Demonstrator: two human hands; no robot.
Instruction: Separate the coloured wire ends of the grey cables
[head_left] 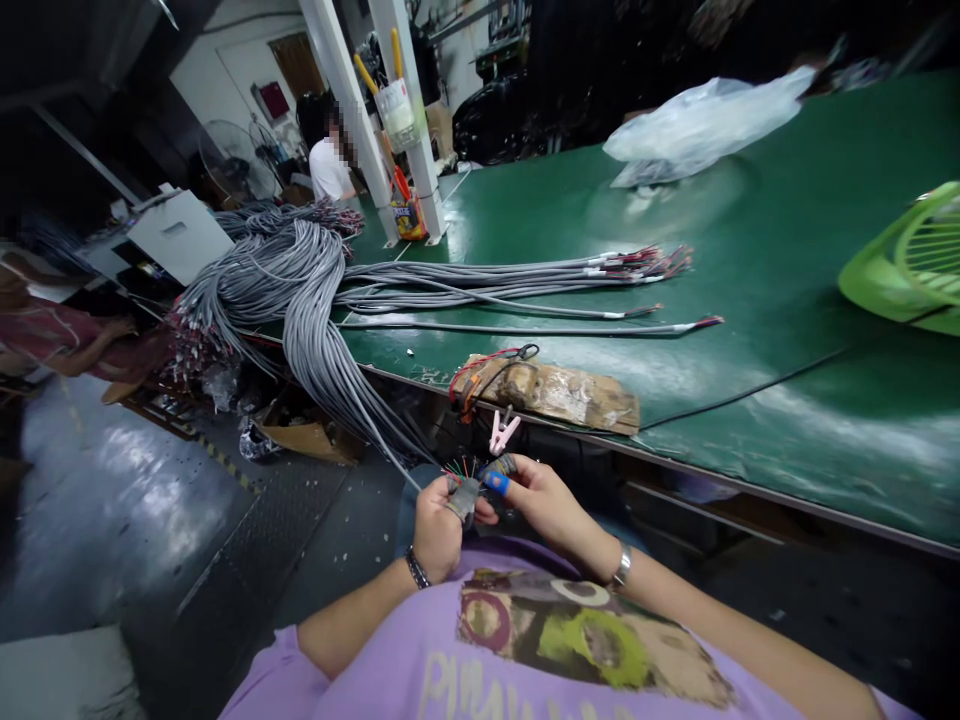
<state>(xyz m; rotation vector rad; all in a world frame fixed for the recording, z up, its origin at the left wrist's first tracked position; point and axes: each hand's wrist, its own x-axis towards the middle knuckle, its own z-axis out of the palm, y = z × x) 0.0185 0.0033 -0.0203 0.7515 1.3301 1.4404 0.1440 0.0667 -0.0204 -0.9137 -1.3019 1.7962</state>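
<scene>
My left hand (439,530) is closed round the end of a grey cable (409,480), its thumb wrapped in grey tape. Thin coloured wires (457,468), some red and some green, fan out above that thumb. Close beside it on the right, my right hand (536,490) has thumb and forefinger pinched near the wire tips, with grey and blue tape on the fingers. What lies between these fingertips is too small to tell. Just above the hands, a pink clip (504,432) sits at the front of a worn wooden block (577,395) on the table edge.
A large bundle of grey cables (315,300) drapes over the edge of the green table (765,250). More cables with stripped ends (637,263) lie across it. A plastic bag (705,125) and green fan (915,260) stand further right. Two people (328,165) are at the left.
</scene>
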